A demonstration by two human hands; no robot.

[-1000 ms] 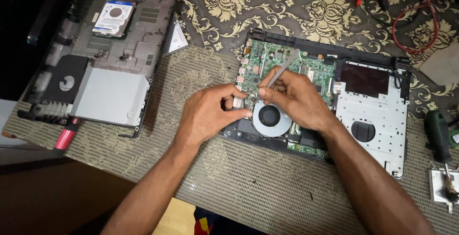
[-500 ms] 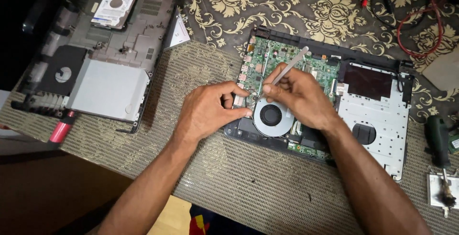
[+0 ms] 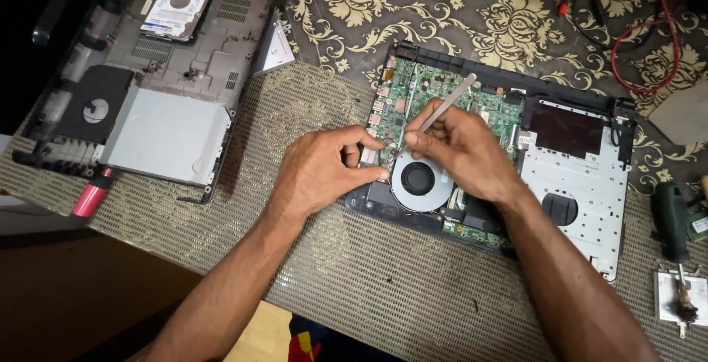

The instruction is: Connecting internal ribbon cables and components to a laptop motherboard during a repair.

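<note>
right hand [image 3: 461, 148] closed on tweezers [image 3: 439, 111], tips down just above fan [image 3: 419, 180] | left hand [image 3: 324, 166] pinched at laptop [image 3: 501, 163] edge, left of fan, held thing not visible | fan low on green board [image 3: 435, 89] | cover [image 3: 147, 74] far left of fan

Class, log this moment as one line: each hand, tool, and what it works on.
left hand: steadies opened laptop edge | right hand: holds metal tweezers | tips near round fan

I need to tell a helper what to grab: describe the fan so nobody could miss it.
Find the opened laptop right of centre on the woven mat. At its near left edge, between both hands, sits the fan: the only round part, grey rim, black blades.
</note>
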